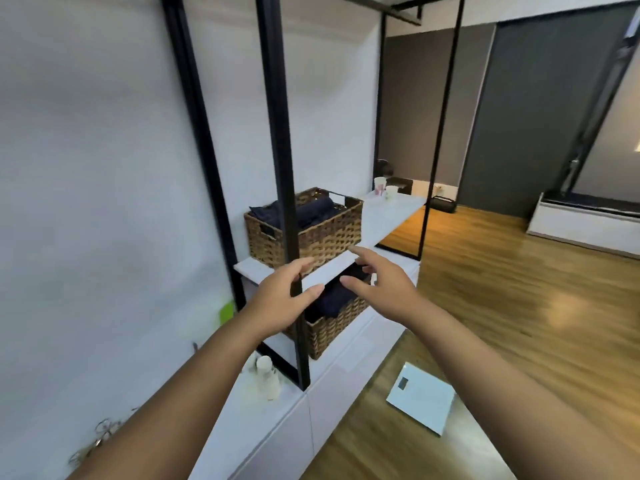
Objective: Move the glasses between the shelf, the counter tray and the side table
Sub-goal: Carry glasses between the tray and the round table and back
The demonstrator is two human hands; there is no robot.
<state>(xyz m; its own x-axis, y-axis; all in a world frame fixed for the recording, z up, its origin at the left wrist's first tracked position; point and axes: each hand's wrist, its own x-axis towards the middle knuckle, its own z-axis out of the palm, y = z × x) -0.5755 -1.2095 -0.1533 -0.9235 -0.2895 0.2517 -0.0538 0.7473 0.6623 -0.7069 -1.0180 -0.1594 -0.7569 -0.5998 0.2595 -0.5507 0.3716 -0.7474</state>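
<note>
Both arms reach forward toward the black-framed shelf unit. My left hand [282, 299] is open, its fingers spread just in front of the front black post [277, 133] at the edge of the white shelf board [329, 270]. My right hand [379, 280] is open too, fingers apart, hovering in front of the board's edge with nothing in it. Two pale cups [385, 190] stand at the far end of the white shelf. No glasses can be made out elsewhere; the picture is blurred.
A wicker basket [311, 226] with dark cloth sits on the shelf board, and a second basket [332, 327] sits below it on the white cabinet top [263, 431]. A white bottle [268, 375] stands on that top. A white scale [420, 398] lies on the wooden floor.
</note>
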